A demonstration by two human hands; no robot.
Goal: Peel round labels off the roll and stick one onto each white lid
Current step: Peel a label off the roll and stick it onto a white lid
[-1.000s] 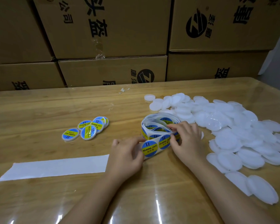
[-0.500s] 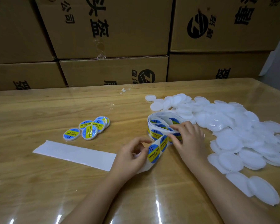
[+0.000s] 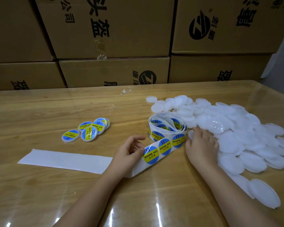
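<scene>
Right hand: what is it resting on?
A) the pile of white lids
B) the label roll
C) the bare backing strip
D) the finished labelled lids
A: the right hand lies on the near edge of the pile of white lids, just right of the label roll.

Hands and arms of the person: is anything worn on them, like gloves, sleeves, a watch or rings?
No. The left hand and the right hand are bare, without gloves, and no ring shows. The left forearm and the right forearm are bare too: no sleeve, watch or bracelet is in view.
</scene>
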